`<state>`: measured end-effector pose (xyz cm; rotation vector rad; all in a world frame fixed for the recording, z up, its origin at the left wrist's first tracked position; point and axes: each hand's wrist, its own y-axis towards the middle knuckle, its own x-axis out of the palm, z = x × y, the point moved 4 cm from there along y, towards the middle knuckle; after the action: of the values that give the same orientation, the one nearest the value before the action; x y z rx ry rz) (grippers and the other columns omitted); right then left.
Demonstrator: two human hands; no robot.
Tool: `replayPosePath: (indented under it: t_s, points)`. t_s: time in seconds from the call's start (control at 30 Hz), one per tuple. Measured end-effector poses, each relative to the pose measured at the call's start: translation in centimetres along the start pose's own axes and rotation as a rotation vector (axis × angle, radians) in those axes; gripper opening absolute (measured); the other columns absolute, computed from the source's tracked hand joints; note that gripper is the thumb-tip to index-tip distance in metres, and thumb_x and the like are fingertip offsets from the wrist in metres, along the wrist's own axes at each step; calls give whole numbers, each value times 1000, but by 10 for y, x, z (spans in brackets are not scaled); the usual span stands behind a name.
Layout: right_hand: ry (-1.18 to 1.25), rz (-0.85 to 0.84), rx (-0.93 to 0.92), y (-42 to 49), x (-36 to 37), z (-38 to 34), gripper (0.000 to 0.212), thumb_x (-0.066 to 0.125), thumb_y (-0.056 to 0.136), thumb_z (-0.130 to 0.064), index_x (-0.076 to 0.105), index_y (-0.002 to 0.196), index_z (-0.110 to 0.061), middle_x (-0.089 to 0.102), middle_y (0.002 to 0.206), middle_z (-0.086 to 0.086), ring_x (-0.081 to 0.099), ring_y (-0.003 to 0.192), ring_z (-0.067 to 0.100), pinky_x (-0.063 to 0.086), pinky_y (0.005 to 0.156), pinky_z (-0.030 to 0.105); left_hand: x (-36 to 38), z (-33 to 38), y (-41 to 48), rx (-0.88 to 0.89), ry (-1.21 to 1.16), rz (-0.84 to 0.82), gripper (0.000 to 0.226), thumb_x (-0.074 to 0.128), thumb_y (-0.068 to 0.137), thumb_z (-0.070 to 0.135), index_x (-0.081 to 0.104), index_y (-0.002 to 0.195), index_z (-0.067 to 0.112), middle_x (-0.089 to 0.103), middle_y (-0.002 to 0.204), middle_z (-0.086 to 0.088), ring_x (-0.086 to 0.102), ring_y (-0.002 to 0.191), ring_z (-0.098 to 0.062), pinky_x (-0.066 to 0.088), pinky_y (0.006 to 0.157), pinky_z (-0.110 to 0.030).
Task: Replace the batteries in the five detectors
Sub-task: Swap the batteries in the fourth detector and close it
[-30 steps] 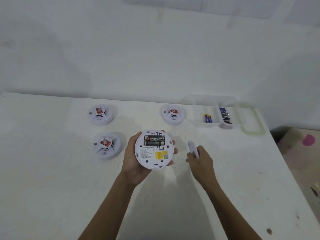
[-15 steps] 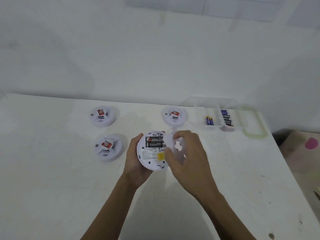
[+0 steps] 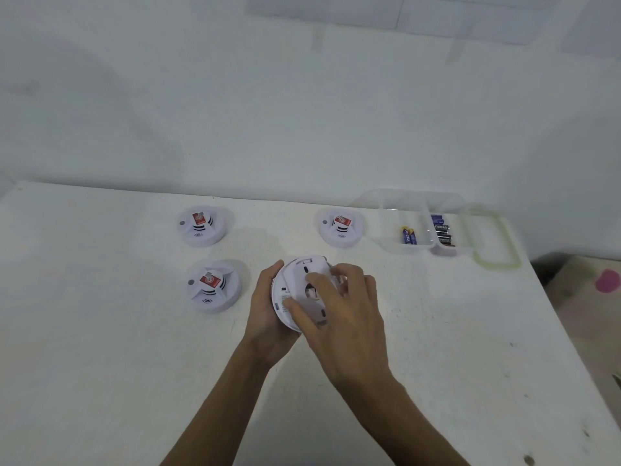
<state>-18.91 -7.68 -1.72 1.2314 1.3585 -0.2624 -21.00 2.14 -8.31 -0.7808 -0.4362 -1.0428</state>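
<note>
Mid-table, our right hand now holds the cover down on the detector our left hand grips, so we're closing up.

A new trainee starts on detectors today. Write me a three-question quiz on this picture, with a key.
1. True or false: three detectors lie on the table, and neither hand touches them.
2. Where do the blue batteries lie in the tray? A) its left compartment B) its right compartment C) across both
3. Fill in: the left hand grips the held detector while the right hand holds the ___ against its back.
Key: 1 true; 2 A; 3 cover.
</note>
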Motion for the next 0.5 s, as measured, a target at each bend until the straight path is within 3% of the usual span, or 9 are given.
replayPosePath:
  t_s: [0.1,0.2,0.27,0.37,0.5]
  points:
    - [-8,-32,18,0,3,0,51,70,63,-65,67,98,-28,71,96,4,69,78,20,58,64,32,9,2,-3,6,-12,-26,63,16,100,36,76,83,24,75,78,0,71,69,-14,57,56,-26]
    - [52,-60,6,0,2,-1,49,59,69,-63,58,104,-28,69,100,6,67,81,23,58,65,33,15,5,-7,9,-10,-50,72,15,100,35,78,66,30,75,74,1,71,65,-12,57,55,-24]
    - [51,-83,18,0,1,-2,49,59,68,-62,59,103,-28,69,100,6,67,81,22,57,63,31,14,5,-7,20,-5,-38,72,14,100,34,78,66,31,75,73,3,71,66,-11,56,55,-23]
    - [54,-117,37,1,2,-4,47,60,66,-60,68,98,-26,69,98,6,68,79,21,58,61,30,11,5,-8,20,-5,-24,57,19,97,36,74,87,26,75,82,0,71,75,-16,58,60,-26]
    - [56,-128,41,0,3,-5,47,60,67,-60,70,97,-25,69,99,6,68,80,21,57,62,30,13,7,-8,18,-3,-64,53,28,87,42,78,80,27,75,87,-2,72,78,-16,59,65,-28]
